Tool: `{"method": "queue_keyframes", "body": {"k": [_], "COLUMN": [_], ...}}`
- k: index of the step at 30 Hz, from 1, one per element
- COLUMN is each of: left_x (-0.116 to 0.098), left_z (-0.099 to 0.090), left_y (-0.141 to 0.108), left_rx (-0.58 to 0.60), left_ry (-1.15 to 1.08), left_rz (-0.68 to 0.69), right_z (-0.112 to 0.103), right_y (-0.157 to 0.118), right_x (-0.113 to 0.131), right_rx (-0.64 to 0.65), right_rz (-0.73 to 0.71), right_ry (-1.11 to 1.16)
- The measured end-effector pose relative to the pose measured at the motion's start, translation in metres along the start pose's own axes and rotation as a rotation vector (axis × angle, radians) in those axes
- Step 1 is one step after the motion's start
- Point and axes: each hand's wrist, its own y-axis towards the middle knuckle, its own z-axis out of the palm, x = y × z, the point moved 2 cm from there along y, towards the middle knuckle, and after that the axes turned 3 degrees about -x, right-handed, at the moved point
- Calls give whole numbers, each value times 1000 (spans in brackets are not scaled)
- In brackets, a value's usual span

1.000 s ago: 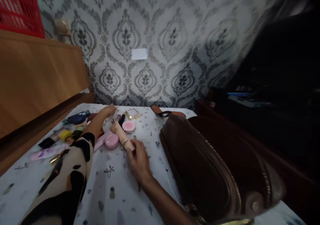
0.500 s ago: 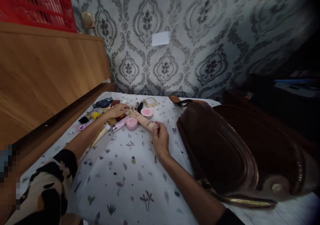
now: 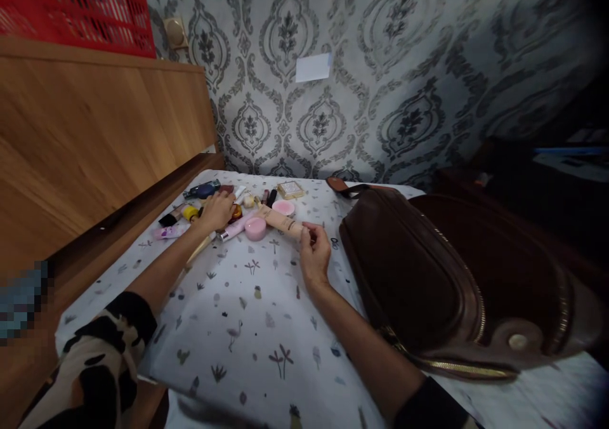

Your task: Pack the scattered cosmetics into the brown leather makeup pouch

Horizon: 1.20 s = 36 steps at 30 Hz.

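Observation:
My right hand pinches the capped end of a beige cosmetic tube, which points away to the left. Palm down, my left hand rests over a heap of cosmetics, fingers stretched forward; what lies beneath it is hidden. Around the tube are a pink round jar, a pink compact and a pink tube with a silver cap. Near my left hand lie a yellow-capped item, a dark blue bottle and a purple-and-white tube. A gold tube is partly behind my left forearm.
A large brown leather bag stands on the right of the patterned white cloth. Behind the cosmetics sits a clear gold-edged case. A wooden cabinet with a red basket borders the left; wallpaper covers the wall behind.
My left hand has drawn back to the left, off the items by the beige tube's far end. The right hand still grips the tube. The view has shifted slightly.

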Motion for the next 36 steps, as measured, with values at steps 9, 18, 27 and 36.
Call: {"method": "queue_keyframes", "body": {"k": [9, 18, 27, 36], "left_x": [-62, -44, -30, -40], "left_z": [-1, -11, -20, -19], "left_y": [-49, -68, -114, -124], "left_rx": [71, 90, -56, -148], "left_ry": [74, 188, -15, -19], "left_rz": [339, 298, 253, 150], "right_z": [-3, 3, 11, 11], "right_y": [5, 0, -15, -20], "right_x": [5, 2, 3, 15], "right_rx": [-88, -54, 317, 429], "right_rz": [-46, 16, 48, -149], "right_ry": [55, 133, -78, -267]}}
